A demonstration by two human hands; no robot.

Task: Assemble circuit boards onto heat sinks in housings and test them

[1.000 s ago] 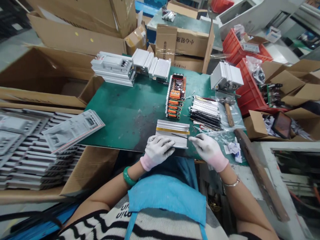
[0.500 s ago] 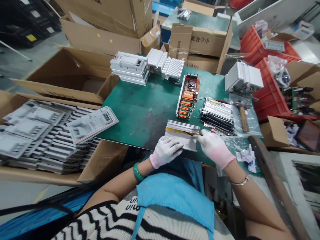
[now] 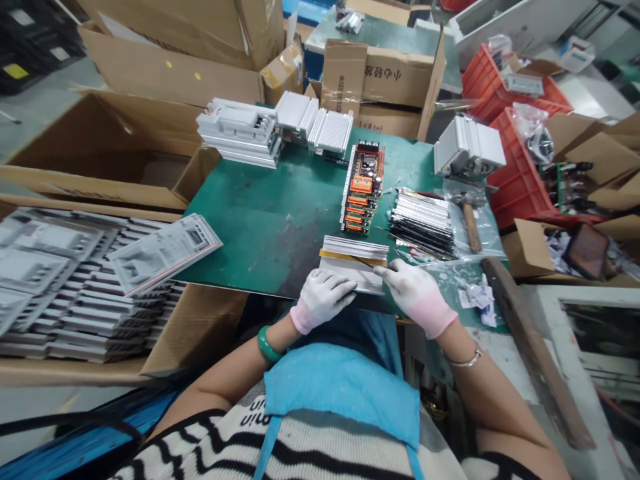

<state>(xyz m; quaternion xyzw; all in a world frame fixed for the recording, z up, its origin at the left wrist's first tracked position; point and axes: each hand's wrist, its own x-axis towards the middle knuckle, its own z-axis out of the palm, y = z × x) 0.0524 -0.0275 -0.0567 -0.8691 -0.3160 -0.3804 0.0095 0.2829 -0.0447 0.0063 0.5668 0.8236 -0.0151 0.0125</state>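
At the table's front edge lies a silver aluminium heat sink (image 3: pixel 353 273) with ridges along its far side and a yellow strip (image 3: pixel 345 257) running across it. My left hand (image 3: pixel 325 297), in a white glove with a pink cuff, is curled over its near left part and grips it. My right hand (image 3: pixel 413 293), gloved alike, is pinched at its right end. A thin dark tool (image 3: pixel 364 262) sticks out from these fingertips to the left, along the yellow strip; its kind is not clear. Just beyond stands a row of circuit boards (image 3: pixel 363 190) with orange connectors.
Thin silver and black strips (image 3: pixel 423 223) lie to the right, beside a hammer (image 3: pixel 470 223) on plastic film. Finned heat sinks (image 3: pixel 330 131) and grey housings (image 3: pixel 240 133) stand at the back. A carton of grey covers (image 3: pixel 95 293) is at left, red crates (image 3: pixel 515 170) at right.
The whole view has shifted, so the table and its things appear further left. The thin dark tool shows more plainly along the yellow strip. Both hands remain at the heat sink.
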